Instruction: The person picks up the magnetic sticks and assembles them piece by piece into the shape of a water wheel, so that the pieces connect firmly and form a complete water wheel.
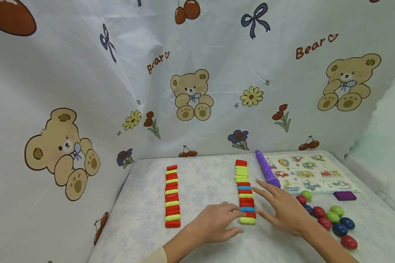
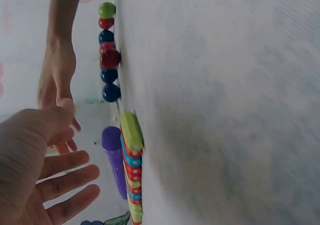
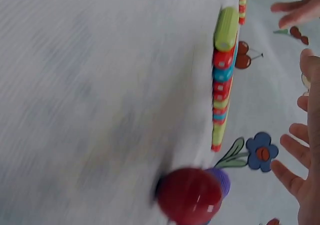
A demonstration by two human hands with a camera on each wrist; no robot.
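Two rows of flat red, yellow-green and blue blocks lie on the white table (image 1: 204, 182): a left row (image 1: 172, 197) and a right row (image 1: 245, 191). My left hand (image 1: 217, 223) lies flat with its fingers straight, and the fingertips reach the near end of the right row by a blue block (image 1: 247, 209). My right hand (image 1: 283, 210) is spread just right of that row, fingers straight. Neither hand holds anything. In the left wrist view the left hand's fingers (image 2: 65, 185) are spread beside the right row (image 2: 131, 155). In the right wrist view the right hand (image 3: 305, 150) stands apart from it (image 3: 222, 70).
A purple cylinder (image 1: 266, 170) lies right of the right row, next to a picture puzzle board (image 1: 309, 175). Several red, blue and green egg shapes (image 1: 329, 219) and a purple block (image 1: 345, 195) lie at the right. A bear-print cloth (image 1: 191, 95) backs the table.
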